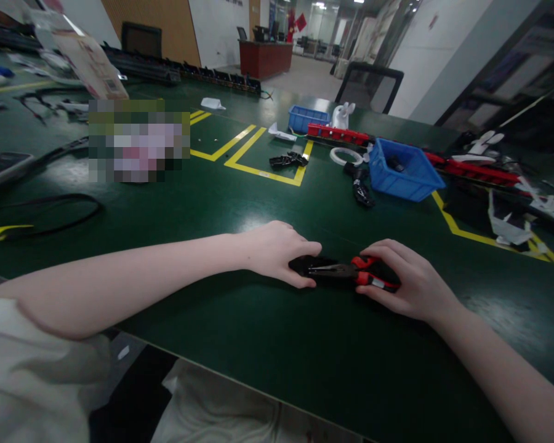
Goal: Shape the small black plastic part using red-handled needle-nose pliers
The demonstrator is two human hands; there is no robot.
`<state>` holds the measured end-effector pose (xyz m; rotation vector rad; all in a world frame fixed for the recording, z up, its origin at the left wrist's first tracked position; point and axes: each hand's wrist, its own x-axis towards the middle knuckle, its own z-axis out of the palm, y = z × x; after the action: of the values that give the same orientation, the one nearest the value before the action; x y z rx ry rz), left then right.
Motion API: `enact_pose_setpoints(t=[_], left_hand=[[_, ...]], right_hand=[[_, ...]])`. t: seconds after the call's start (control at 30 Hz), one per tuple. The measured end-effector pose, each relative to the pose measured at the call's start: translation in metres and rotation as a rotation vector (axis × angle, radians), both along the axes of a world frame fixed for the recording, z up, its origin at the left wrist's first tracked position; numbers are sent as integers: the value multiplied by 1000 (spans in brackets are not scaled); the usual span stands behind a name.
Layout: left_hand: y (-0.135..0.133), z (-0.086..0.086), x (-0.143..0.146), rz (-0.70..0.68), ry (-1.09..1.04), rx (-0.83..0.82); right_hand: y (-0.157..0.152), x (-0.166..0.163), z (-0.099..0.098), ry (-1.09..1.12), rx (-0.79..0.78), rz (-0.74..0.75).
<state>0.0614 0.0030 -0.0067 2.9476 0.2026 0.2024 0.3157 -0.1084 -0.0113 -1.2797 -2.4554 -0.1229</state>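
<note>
Needle-nose pliers (335, 271) with red and black handles lie level just above the green table, their jaws pointing left. My right hand (409, 280) is closed around the handles. On the other side, my left hand (279, 253) has its thumb and fingers around a small black part (300, 266), whose exact kind I cannot make out. The jaw tips are at this black part, between my left fingertips. Whether the jaws grip it is too dark to tell.
Beyond my hands stand a blue bin (404, 172) with black parts inside and a smaller blue basket (307, 117). Black bagged parts (361, 187), a white tape roll (346, 156) and red strips (337, 134) lie nearby. Black cables (74, 200) cross the left side.
</note>
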Motion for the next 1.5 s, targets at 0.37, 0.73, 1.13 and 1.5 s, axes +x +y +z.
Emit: enact_pose_setpoints(t=[0.37,0.73,1.13,1.5], left_hand=[[0,-3,-1,-18,-34,-20],[0,-3,-1,-3,-38,-11],[1,-3,-1,-37,-35,6],[-1,-1,-1,-18,-16,7]], right_hand=[[-2,5,-2,12,-8,-22],[-4,7,-2,13,-15,-20],[-4,2,-2,2,24,2],[-2,7,4,-55,3,3]])
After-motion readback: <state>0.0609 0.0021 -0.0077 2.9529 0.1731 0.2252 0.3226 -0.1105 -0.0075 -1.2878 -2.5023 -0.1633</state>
